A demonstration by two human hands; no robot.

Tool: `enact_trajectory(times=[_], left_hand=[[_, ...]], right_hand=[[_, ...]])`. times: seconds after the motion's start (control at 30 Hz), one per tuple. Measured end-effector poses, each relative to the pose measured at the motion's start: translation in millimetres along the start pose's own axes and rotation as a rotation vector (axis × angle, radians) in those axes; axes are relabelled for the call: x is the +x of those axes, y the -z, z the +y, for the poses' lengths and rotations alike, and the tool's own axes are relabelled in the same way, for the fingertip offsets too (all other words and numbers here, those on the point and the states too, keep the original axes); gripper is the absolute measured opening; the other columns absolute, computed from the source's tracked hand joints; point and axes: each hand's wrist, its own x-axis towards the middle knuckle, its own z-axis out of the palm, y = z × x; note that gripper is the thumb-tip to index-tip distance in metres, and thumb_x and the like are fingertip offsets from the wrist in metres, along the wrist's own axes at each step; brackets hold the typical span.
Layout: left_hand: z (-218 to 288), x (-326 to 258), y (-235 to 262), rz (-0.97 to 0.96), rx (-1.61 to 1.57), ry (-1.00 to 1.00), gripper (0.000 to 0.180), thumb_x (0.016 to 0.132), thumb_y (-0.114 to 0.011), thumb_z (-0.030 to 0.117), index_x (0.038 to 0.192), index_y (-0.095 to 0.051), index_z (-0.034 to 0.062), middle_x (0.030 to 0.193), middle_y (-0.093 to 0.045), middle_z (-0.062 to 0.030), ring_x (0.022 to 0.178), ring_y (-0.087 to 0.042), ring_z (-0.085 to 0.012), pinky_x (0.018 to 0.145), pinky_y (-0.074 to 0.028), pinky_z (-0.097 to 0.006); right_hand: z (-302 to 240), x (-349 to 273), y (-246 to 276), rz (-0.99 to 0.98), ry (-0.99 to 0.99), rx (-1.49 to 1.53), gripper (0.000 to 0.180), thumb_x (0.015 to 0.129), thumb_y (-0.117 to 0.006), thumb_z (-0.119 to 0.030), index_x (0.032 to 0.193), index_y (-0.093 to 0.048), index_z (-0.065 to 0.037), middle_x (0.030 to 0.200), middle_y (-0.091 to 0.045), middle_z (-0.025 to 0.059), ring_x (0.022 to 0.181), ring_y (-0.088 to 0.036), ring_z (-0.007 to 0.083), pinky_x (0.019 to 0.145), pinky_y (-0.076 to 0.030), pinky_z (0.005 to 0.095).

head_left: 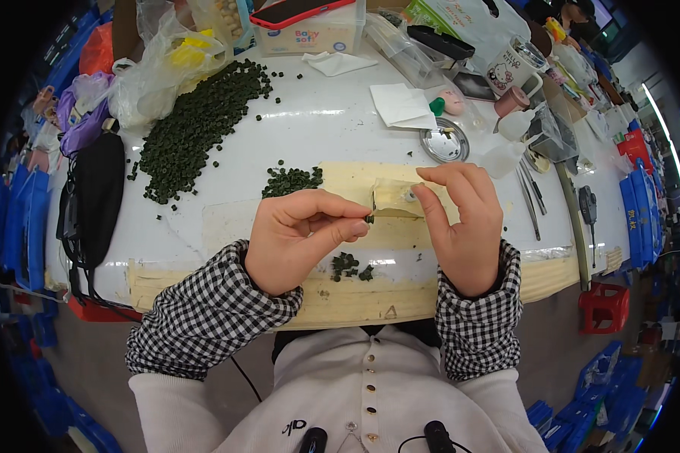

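The work with the small green parts appears to be in the middle: one part (369, 219) is in the left hand (291, 238), and many others lie loose on the white table (302, 124). There is a large pile (196, 128) at the far left, a smaller pile (291, 182) just beyond the left hand, and a little group (346, 265) near the front edge. Which of these are finished and which are waiting, I cannot tell; if the large pile is waiting, then much is left. The left hand comes from the lower left, its thumb and forefinger together, clamped on the part, near the pale pad (391, 195) on the yellow sheet (340, 172). The right hand (467, 223) is raised at the pad's right end, the forefinger stretched above the thumb and their tips near each other; whether they hold something thin, I cannot tell. Both wrists are in checked sleeves (219, 309).
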Motion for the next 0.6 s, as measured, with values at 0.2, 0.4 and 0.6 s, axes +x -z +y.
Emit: enact_trajectory(times=[0.2, 0.4, 0.6], left_hand=[[-0.3, -1.4, 1.2, -0.001, 0.017, -0.030, 0.015, 0.087, -0.062, -0.008, 0.101, -0.066, -0.0068, 0.094, -0.067, -0.0131, 0.086, -0.067, -0.0170, 0.080, -0.056, -0.027], [-2.7, -0.7, 0.5, -0.011, 0.026, -0.057, 0.017, 0.087, -0.062, -0.009, 0.103, -0.066, -0.0057, 0.094, -0.066, -0.0124, 0.087, -0.066, -0.0162, 0.080, -0.056, -0.026], [-2.6, -0.4, 2.8, -0.037, 0.088, -0.079, 0.017, 0.086, -0.061, -0.010, 0.102, -0.067, -0.0053, 0.094, -0.066, -0.0124, 0.088, -0.066, -0.0165, 0.080, -0.055, -0.026]], right_hand=[[-31.2, -22.1, 10.5, -0.098, -0.094, 0.285, 0.024, 0.080, -0.068, 0.004, 0.104, -0.068, 0.000, 0.090, -0.062, 0.0116, 0.081, -0.059, 0.0252, 0.070, -0.048, 0.0317], [-39.0, -33.5, -0.9, -0.160, -0.115, 0.489, 0.032, 0.082, -0.066, 0.005, 0.114, -0.066, 0.001, 0.093, -0.063, 0.0119, 0.081, -0.059, 0.0240, 0.071, -0.048, 0.0300], [-36.0, -35.9, -3.8, -0.180, -0.095, 0.510, 0.034, 0.082, -0.065, 0.006, 0.116, -0.066, -0.001, 0.093, -0.063, 0.0114, 0.079, -0.059, 0.0220, 0.068, -0.048, 0.0288]])
